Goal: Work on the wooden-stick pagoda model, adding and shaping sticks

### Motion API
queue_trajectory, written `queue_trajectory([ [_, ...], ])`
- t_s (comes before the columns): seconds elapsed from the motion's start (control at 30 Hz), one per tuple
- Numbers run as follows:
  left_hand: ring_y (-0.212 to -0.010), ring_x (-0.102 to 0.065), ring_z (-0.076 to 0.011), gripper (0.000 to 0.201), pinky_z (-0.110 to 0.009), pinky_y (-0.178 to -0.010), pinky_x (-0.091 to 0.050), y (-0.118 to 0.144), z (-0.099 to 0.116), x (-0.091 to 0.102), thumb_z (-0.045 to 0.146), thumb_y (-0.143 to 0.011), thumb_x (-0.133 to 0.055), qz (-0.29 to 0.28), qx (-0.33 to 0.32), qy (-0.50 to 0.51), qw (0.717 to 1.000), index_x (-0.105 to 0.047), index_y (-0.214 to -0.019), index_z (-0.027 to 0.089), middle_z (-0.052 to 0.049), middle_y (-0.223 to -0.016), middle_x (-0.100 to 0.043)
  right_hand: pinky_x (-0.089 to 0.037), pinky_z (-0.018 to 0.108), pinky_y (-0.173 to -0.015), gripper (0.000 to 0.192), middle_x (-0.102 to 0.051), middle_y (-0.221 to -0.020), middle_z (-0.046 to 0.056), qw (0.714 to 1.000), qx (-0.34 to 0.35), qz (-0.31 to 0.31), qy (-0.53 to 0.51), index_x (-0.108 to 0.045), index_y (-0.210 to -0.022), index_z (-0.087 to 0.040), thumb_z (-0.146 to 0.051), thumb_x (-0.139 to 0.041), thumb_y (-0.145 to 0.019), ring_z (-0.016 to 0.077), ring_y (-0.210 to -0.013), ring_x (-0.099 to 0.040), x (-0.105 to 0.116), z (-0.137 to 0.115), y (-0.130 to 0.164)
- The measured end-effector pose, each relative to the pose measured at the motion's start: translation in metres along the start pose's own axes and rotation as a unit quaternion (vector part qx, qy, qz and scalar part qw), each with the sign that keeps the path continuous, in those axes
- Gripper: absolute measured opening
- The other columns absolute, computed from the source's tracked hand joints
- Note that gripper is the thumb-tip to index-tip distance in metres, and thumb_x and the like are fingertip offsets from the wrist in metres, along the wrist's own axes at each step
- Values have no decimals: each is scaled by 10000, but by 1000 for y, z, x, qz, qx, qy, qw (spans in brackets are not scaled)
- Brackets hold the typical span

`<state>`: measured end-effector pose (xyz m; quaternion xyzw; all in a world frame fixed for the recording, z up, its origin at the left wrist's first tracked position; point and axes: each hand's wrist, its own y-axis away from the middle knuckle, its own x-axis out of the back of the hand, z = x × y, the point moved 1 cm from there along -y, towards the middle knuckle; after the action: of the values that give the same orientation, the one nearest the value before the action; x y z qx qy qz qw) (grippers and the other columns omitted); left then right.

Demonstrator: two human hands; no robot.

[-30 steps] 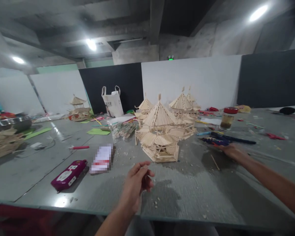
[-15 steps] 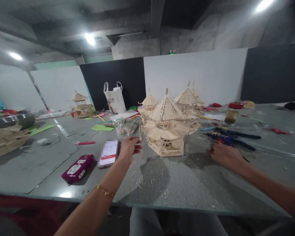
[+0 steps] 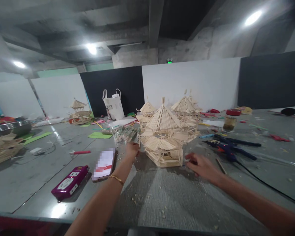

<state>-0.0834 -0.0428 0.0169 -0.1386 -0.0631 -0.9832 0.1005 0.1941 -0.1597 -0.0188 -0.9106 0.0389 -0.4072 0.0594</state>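
Observation:
A two-tier pavilion model (image 3: 163,137) built of pale wooden sticks stands on the grey table (image 3: 177,196). My left hand (image 3: 132,150), a gold bangle on its wrist, has its fingers curled at the model's lower left corner, just in front of a clear bag of sticks (image 3: 125,132). Whether it grips anything is hidden. My right hand (image 3: 201,165) hovers low over the table at the model's lower right corner, fingers spread and holding nothing.
A phone (image 3: 104,162) and a magenta power strip (image 3: 68,178) lie to the left. A blue glue gun (image 3: 223,147) with a black cord and a red-lidded jar (image 3: 230,119) are on the right. Other stick pavilions (image 3: 184,108), a white tote bag (image 3: 113,105) and wood crumbs lie around.
My left hand has risen from near the table's front edge to the model's left side. My right hand has slid left from the glue gun to the model's right corner.

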Motion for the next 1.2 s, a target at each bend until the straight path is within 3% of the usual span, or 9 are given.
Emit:
queue_trajectory([
  [0.23,-889,-622,-189,289,-384,-745,-537,41,-5,0,311,-880,-561,-75,44,42,995,-564,-1124,157,-71,-1094,-613,-334,212,-356,333,-582,-743,2,986,-47,-10,-162,-450,-1121,-122,-216,-458,-802,89,-415,-489,-7,-4,-3],
  [0.47,-792,-623,-157,262,-333,-669,-541,66,5,5,300,-884,-556,-81,0,87,993,-564,-1100,152,-53,-1017,-623,-315,204,-350,480,-570,-699,-12,968,-29,-3,-249,-395,-1188,-116,-292,-466,-747,93,-409,-467,-11,-12,-12],
  [0.8,-645,-591,-107,197,-253,-548,-512,63,7,1,277,-889,-552,-104,-6,149,983,-575,-1032,144,-18,-888,-623,-280,213,-367,488,-544,-665,-28,959,8,-21,-282,-451,-1104,-132,-392,-434,-691,88,-388,-427,-23,-17,-18],
  [1.0,-606,-576,-91,139,-227,-515,-494,65,13,-1,262,-889,-552,-140,-14,168,976,-596,-922,134,0,-816,-618,-264,212,-375,373,-520,-638,-35,954,25,-27,-298,-499,-987,-178,-394,-456,-686,90,-391,-418,-20,-24,-17],
  [1.2,-593,-576,-86,113,-207,-486,-480,63,18,0,232,-886,-557,-131,-5,187,974,-593,-895,125,11,-782,-608,-276,210,-370,273,-530,-618,-34,952,26,-13,-304,-452,-893,-207,-360,-442,-668,95,-396,-422,-19,-30,-14],
])
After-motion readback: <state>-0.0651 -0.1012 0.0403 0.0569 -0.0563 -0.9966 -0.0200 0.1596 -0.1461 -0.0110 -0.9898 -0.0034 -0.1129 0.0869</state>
